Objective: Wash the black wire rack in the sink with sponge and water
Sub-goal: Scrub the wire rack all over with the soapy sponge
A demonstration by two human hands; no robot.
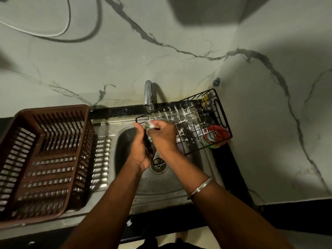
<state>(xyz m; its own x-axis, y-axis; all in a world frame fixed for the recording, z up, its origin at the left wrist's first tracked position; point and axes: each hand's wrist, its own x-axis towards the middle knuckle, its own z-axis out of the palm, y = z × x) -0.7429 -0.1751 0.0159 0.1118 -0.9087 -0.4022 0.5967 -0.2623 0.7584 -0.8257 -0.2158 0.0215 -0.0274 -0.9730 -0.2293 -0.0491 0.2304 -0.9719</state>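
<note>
The black wire rack lay tilted over the far right of the sink, suds on its wires. The left hand curled round its left end while the right hand pinched the sponge against it. Good scrubbing likely meant a steady left-hand hold and wire-by-wire strokes.
</note>
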